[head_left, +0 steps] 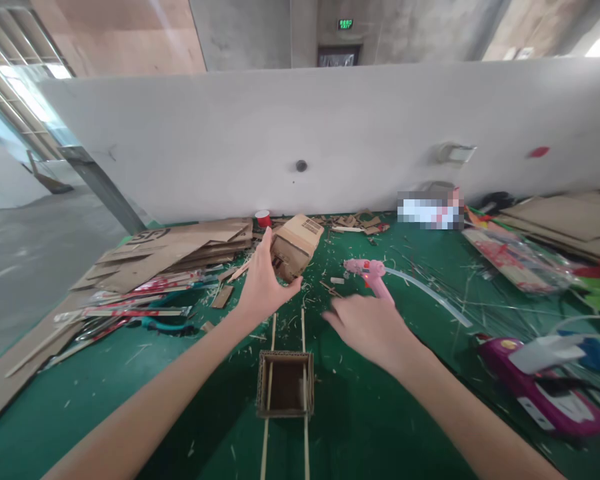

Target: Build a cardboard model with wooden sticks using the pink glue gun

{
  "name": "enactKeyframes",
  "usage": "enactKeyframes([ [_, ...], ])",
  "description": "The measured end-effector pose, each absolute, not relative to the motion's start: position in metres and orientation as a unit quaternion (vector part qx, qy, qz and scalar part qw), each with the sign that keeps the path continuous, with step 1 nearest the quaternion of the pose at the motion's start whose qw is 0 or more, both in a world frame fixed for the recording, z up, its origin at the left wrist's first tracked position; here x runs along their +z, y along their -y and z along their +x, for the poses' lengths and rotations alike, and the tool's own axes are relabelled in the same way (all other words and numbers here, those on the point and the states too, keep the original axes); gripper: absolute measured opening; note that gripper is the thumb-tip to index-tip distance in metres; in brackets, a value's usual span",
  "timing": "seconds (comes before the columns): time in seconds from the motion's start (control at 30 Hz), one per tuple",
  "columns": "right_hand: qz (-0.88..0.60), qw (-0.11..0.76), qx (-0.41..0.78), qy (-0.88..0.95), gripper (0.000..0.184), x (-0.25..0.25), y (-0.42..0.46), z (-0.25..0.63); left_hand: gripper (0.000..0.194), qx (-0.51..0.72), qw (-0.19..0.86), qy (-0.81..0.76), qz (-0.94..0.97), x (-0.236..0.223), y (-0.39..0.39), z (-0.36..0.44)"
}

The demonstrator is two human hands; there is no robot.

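Note:
My left hand (263, 283) is at a small brown cardboard box (303, 241) with a printed label. Thumb and index finger curve around its left side and near corner; the box looks tilted between them. My right hand (367, 327) is smeared by motion, its fingers partly curled and pointing left. Just behind it is a pink glue gun (367, 268) with a clear glue stick, its handle partly hidden by the hand; contact is unclear. Closer to me, an open-topped cardboard box (286, 355) has two thin wooden sticks (307, 453) running along it.
Cardboard sheets (175, 250) are stacked at the left, near packaged sticks (135, 312) and teal-handled tools (167, 325). A red cup (263, 219) stands by the white partition (230, 147). A magenta power strip (545, 387) sits right. Scraps litter the green tabletop (210, 400).

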State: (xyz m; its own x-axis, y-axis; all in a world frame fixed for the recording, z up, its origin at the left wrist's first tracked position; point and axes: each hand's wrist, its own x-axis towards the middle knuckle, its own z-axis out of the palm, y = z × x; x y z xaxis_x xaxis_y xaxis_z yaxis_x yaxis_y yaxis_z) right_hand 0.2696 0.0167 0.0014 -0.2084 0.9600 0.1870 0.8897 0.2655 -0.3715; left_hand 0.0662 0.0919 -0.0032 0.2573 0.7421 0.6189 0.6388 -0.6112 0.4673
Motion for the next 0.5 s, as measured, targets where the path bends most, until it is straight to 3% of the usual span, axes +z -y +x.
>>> enactKeyframes([
  [0.07, -0.630, 0.079, 0.012, 0.772, 0.037, -0.001, 0.003, 0.291, 0.101, 0.416, 0.030, -0.442, 0.794, 0.000, -0.090, 0.059],
  [0.2, -0.707, 0.056, -0.049, 0.704, 0.040, -0.002, 0.007, 0.329, 0.099, 0.404, -0.063, -0.416, 0.812, 0.007, -0.089, 0.047],
  [0.37, -0.731, 0.124, -0.007, 0.670, 0.045, -0.009, -0.038, 0.341, 0.082, 0.332, -0.178, -0.359, 0.854, 0.022, -0.087, 0.037],
  [0.5, -0.705, 0.261, 0.059, 0.657, 0.029, -0.026, -0.061, 0.341, 0.081, 0.253, -0.161, -0.345, 0.890, 0.037, -0.085, 0.031],
])
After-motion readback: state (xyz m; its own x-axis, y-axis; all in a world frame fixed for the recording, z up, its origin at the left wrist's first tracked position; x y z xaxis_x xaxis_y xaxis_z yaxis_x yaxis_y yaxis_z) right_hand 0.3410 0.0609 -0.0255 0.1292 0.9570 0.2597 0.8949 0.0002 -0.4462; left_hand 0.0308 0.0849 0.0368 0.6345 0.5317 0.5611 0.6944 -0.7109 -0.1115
